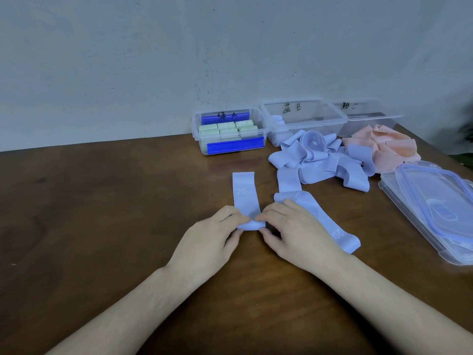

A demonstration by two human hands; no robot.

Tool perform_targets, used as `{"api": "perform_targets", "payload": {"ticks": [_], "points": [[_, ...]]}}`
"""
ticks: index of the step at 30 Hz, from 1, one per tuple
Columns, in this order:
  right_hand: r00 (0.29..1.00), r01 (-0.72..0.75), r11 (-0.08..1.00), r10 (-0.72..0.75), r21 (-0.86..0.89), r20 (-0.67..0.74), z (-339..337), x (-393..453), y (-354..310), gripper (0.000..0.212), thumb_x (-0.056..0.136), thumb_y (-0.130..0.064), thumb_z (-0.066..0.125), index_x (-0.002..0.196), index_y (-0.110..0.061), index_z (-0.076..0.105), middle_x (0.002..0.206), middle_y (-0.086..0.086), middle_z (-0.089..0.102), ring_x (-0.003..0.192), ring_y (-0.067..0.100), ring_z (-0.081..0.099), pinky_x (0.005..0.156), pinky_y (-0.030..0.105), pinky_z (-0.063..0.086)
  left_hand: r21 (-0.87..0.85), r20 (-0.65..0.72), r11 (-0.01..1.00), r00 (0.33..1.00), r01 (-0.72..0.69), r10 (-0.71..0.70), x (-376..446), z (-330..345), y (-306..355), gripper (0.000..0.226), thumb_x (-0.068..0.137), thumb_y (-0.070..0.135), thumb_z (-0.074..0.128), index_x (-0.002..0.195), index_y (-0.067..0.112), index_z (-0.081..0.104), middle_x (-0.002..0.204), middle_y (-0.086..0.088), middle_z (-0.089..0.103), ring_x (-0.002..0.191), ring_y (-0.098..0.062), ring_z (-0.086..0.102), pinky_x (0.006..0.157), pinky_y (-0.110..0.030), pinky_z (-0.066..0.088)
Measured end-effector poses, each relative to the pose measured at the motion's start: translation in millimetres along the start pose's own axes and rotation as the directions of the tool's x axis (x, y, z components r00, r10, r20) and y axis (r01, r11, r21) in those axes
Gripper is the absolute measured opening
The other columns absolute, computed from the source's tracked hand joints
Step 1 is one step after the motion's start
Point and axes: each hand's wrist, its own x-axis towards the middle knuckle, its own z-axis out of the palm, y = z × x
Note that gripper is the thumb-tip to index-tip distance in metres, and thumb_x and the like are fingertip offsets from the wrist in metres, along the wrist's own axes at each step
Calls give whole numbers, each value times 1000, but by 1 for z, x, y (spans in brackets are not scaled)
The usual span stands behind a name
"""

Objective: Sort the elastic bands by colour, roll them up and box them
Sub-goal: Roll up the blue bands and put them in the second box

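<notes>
A pale blue elastic band marked "20 LB" lies flat on the brown table, pointing away from me. Its near end is curled into a small roll, pinched from both sides by my left hand and my right hand. A second blue band lies flat under my right hand. Several loose blue bands are heaped at the back right, with a pink heap beyond. Three clear boxes stand at the wall: the left box holds rolled green bands, the middle box a few blue rolls, the right box.
Clear lids with blue seals are stacked at the right table edge. The wall runs close behind the boxes. Bare brown tabletop spreads to the left.
</notes>
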Motion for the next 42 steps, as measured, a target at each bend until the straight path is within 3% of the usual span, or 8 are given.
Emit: {"api": "perform_targets", "payload": {"ticks": [6,10,16,21,27,30,34,42], "points": [[1000,-24,999,24,-39,7,-2,5,-2,38,93,-38,46,117,-22,71,107,-10,62,88,14,52,80,29,50,34,-20,998,999,49,-48,6,3,-5,20,93,20,65,112,26,68,111,18,62,70,-7,62,54,-20,50],[1000,18,998,-19,-67,-20,-2,9,-3,24,92,-31,53,106,-22,71,100,-9,64,84,18,52,79,33,51,26,38,995,995,95,-96,12,2,-7,24,100,28,52,121,29,63,118,19,57,86,-9,62,67,-21,49],[1000,-3,994,5,-105,15,5,17,4,21,82,-22,72,103,-20,71,99,-6,67,83,19,53,76,40,54,15,55,997,996,71,-72,20,3,-8,26,96,32,59,121,28,61,117,16,51,82,-12,61,68,-29,52],[1000,7,996,-4,-94,27,2,24,4,15,88,-21,68,103,-20,72,92,-5,67,81,18,52,69,40,52,-17,41,996,995,91,-90,27,2,-10,19,94,29,64,113,26,67,105,14,59,85,-8,60,72,-26,52],[988,96,995,-91,-30,124,-13,-1,-9,27,94,-32,47,105,-24,70,91,-9,63,82,15,50,79,35,51,-4,139,999,989,48,-47,1,-15,5,25,95,47,50,111,37,65,101,19,57,83,-6,59,69,-24,50],[984,101,995,-103,19,145,-18,-18,-18,22,95,-34,50,108,-28,68,94,-14,62,83,12,46,76,29,48,19,166,999,986,26,-28,-16,-22,17,37,92,53,39,112,38,66,101,19,58,80,-5,58,65,-20,49],[991,61,997,-65,41,114,-15,-29,-22,26,95,-35,54,116,-30,68,104,-18,61,89,8,47,78,22,45,0,167,997,983,78,-77,-24,-21,20,24,96,42,54,118,38,65,110,23,55,75,1,54,66,-15,45],[997,33,995,-40,90,69,-10,-27,-20,23,92,-38,55,110,-29,67,106,-19,59,88,6,48,76,22,48,-17,147,992,982,126,-122,-27,-14,20,35,98,44,49,129,31,59,119,24,44,71,-7,55,62,-12,41]]}}
